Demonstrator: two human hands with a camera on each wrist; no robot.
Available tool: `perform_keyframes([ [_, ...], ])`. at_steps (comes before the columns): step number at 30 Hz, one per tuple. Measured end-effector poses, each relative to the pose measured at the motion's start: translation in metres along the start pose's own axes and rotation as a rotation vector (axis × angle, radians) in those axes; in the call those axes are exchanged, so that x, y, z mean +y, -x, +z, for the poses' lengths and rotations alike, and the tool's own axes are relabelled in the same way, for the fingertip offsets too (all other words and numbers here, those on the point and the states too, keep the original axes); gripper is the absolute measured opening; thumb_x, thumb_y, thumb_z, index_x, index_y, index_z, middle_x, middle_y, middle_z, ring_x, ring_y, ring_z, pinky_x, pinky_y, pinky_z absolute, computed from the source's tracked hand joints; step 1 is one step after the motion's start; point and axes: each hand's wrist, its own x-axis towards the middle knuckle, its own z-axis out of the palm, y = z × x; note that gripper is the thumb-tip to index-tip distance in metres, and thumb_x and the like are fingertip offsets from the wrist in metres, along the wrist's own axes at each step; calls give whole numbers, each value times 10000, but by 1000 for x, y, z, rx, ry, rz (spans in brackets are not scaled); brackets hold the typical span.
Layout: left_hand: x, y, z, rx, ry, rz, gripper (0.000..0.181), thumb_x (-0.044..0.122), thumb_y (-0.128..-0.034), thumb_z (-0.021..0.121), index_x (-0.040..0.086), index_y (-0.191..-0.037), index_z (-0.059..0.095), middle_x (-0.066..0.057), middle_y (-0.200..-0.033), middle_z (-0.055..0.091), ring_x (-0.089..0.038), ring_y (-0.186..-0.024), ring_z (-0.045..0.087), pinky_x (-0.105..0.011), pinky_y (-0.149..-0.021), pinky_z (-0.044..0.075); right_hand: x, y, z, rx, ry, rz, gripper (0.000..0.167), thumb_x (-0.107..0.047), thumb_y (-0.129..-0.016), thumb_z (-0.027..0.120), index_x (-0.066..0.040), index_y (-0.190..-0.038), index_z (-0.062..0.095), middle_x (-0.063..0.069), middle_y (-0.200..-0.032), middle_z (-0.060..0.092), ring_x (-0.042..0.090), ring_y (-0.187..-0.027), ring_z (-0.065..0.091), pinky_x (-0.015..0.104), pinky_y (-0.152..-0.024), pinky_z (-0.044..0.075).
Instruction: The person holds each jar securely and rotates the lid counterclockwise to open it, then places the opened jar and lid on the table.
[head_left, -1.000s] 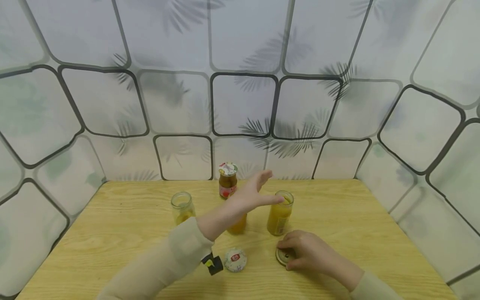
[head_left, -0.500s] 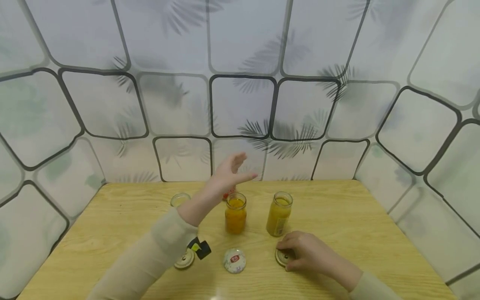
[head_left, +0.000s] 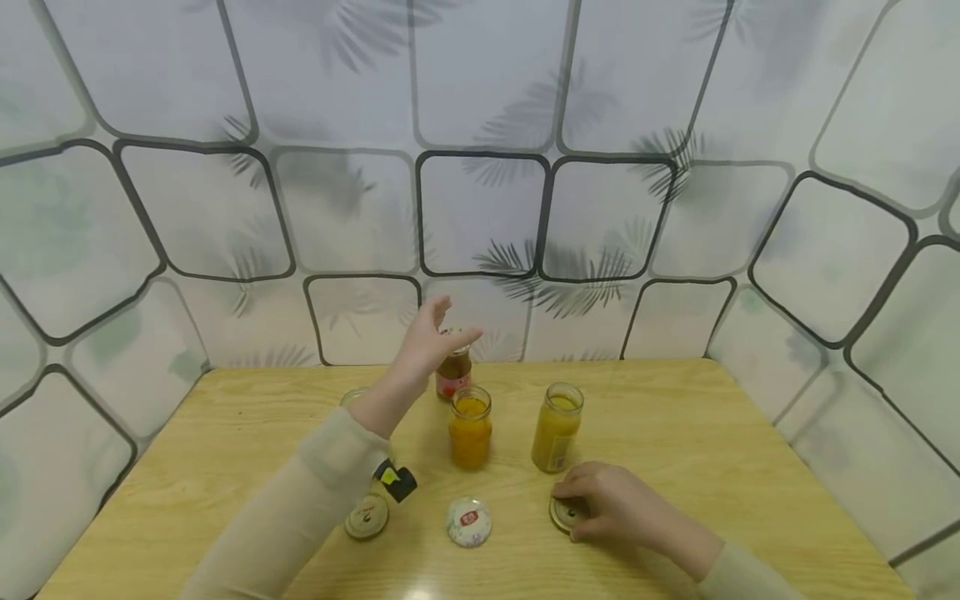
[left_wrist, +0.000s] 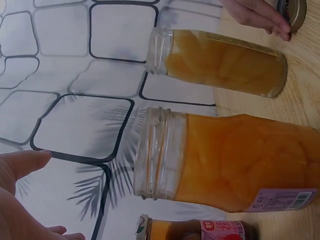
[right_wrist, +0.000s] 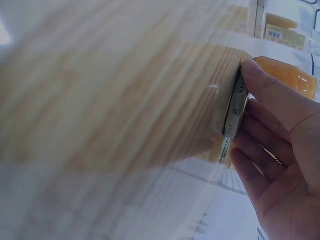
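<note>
My left hand (head_left: pixel 423 346) is held in the air with fingers and thumb spread, holding nothing. It hovers left of and partly before a capped jar (head_left: pixel 453 379) with a pink label at the back. An open jar of orange fruit (head_left: pixel 470 437) stands in front of that jar, and an open jar of yellow fruit (head_left: pixel 557 435) stands to its right. My right hand (head_left: pixel 618 504) grips a round metal jar lid (right_wrist: pixel 237 107) by its rim, flat on the table. My left wrist and forearm mostly hide another glass jar (head_left: pixel 352 397).
On the wooden table (head_left: pixel 675 433) lie two more lids: a white patterned lid (head_left: pixel 468 522) in the middle and a pale lid (head_left: pixel 367 515) beside my left forearm. A patterned cloth wall (head_left: pixel 480 208) rises behind and at both sides.
My left hand has moved left and back, away from above the yellow fruit jar, uncovering the orange fruit jar and the left lid. My right hand stays in place on its lid.
</note>
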Motion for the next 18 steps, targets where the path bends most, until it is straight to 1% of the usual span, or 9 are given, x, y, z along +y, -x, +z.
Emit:
perform_keyframes([
  [4, -7, -5, 1, 43, 12, -28, 914, 181, -971, 784, 77, -1683, 220, -118, -1779, 209, -347, -1636, 239, -508, -1344, 241, 0, 0, 0, -7, -4, 4, 514, -354, -800, 922, -88, -1220, 793, 65, -1177, 791, 220, -1068, 733, 393, -935, 626],
  [8, -18, -9, 4, 86, 24, -56, 935, 159, -957, 792, 65, -1684, 212, -128, -1778, 206, -341, -1643, 214, -505, -1348, 228, -1, -1, 0, -22, -9, 20, 513, -357, -807, 918, -90, -1226, 791, 61, -1185, 789, 222, -1078, 730, 398, -944, 624],
  [10, -23, -11, 6, 97, 40, -69, 930, 145, -959, 785, 56, -1683, 208, -136, -1777, 206, -339, -1644, 206, -504, -1346, 233, -1, -1, 0, -32, -13, 33, 515, -359, -808, 918, -90, -1228, 790, 59, -1188, 789, 223, -1080, 729, 398, -945, 624],
  [15, -34, -13, 9, 120, 79, -82, 919, 115, -955, 772, 24, -1675, 209, -178, -1762, 225, -369, -1603, 286, -494, -1325, 294, -3, -1, 0, -42, -14, 49, 513, -356, -806, 922, -95, -1227, 791, 54, -1191, 789, 222, -1082, 731, 400, -947, 624],
  [18, -39, -15, 10, 141, 89, -86, 920, 110, -948, 772, 8, -1671, 210, -196, -1757, 228, -373, -1611, 269, -492, -1331, 280, -3, -1, 0, -40, -16, 51, 514, -353, -803, 925, -95, -1227, 791, 54, -1192, 790, 223, -1081, 732, 403, -948, 624],
])
